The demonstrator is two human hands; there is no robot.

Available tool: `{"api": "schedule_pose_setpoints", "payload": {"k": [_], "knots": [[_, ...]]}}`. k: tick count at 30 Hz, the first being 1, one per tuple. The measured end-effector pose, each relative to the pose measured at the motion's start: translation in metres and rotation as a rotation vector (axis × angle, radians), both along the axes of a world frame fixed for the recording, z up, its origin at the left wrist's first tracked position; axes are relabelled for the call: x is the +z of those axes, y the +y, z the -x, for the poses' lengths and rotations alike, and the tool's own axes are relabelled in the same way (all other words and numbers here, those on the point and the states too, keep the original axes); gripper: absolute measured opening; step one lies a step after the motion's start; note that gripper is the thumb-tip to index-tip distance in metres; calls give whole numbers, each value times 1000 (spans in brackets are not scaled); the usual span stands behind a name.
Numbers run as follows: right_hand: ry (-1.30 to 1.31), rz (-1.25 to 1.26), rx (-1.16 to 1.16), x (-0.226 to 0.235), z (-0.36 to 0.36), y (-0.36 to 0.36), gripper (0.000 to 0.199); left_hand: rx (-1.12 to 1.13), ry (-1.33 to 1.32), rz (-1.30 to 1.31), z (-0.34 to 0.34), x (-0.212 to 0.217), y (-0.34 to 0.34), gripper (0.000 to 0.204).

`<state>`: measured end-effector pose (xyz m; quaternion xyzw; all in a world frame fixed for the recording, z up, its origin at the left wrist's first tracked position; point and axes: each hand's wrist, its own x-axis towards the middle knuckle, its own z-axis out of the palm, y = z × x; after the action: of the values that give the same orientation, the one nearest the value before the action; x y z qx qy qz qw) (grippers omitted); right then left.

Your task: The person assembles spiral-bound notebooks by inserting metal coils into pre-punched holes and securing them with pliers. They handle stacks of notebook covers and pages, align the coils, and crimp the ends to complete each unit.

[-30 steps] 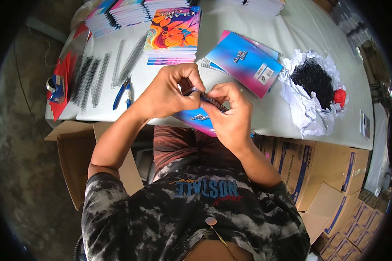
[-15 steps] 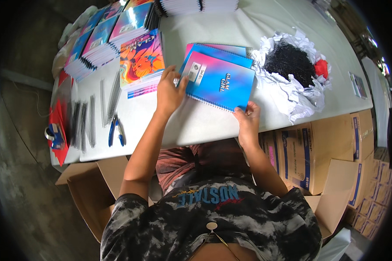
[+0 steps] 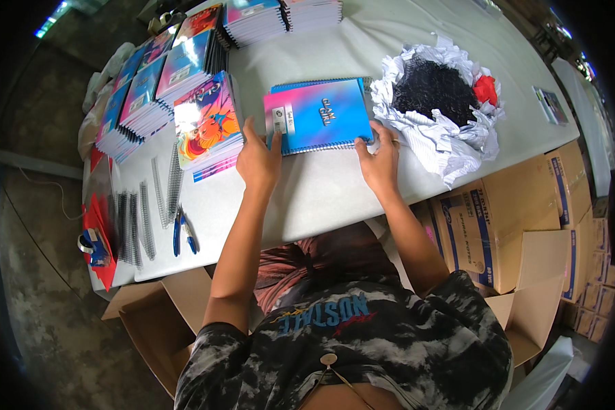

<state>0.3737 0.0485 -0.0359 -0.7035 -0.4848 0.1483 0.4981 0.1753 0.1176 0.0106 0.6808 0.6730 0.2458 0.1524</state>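
Pink-and-blue spiral notebook [image 3: 319,115] lying flat on the white bench [image 3: 321,198], cover up, its long axis running left to right with a slight tilt; the wire spiral runs along the near long edge, facing the person. Left hand [image 3: 258,160] rests at the notebook's near-left corner, fingers spread and touching its short left edge; right hand [image 3: 378,161] rests at the near-right corner, fingers loosely spread, tips on the spiral edge; neither hand pinches anything. Just left of the notebook, touching the left hand's side, stands a stack of notebooks with an orange patterned cover [image 3: 207,130]; further stacks of notebooks [image 3: 154,89] line the far-left edge of the bench. To the right, crumpled white paper [image 3: 444,137] forms an open nest holding a heap of black wire pieces [image 3: 434,89] and a red scrap [image 3: 486,89]. Loose wire spirals [image 3: 147,212] and blue-handled pliers [image 3: 182,231] lie at the near left. Cardboard boxes [image 3: 506,219] stand below the bench at right.
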Motion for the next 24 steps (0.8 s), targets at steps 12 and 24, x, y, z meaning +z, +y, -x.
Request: {"api": "schedule_pose_setpoints", "payload": {"k": [12,24], "knots": [[154,-82,131,-24,-8,14,70,-345,141,65,15,15,10,109],[91,-2,84,-10,-8,14,72,-243,300,189,7,17,16,110]]}}
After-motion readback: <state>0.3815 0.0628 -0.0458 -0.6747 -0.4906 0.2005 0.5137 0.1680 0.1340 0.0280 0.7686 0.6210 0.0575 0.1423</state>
